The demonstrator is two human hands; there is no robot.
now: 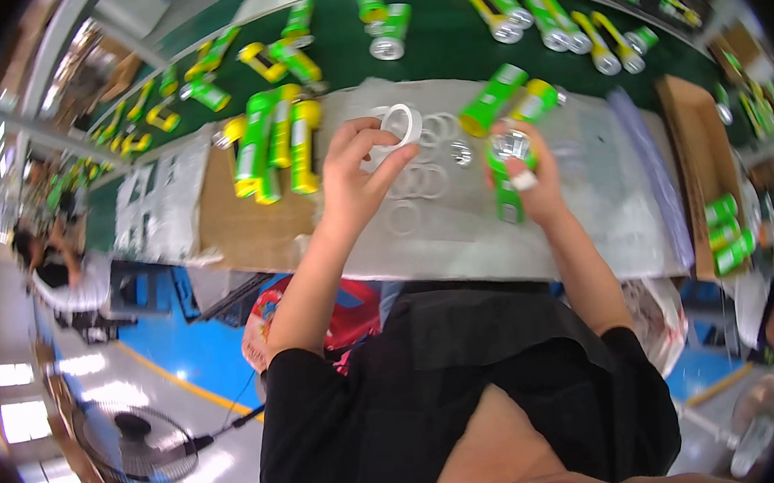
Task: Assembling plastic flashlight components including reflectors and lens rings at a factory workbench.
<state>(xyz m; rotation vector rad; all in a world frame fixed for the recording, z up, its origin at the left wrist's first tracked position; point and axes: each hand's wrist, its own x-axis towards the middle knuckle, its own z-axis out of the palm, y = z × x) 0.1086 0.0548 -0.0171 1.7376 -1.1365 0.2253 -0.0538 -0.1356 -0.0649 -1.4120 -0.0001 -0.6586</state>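
My left hand pinches a white plastic ring between thumb and fingers, raised over the table. In my right hand is a green flashlight, its silver reflector end turned up. The fingers wrap round its body, and a white covering shows on one digit. Between the hands several white rings lie on the grey table, beside a small shiny reflector. Just beyond my right hand lie a green tube and a yellow-green flashlight.
Several green and yellow flashlights are piled on cardboard at the left. More lie along a dark green belt at the back. A cardboard box and a rolled plastic sheet border the right side. A fan stands behind left.
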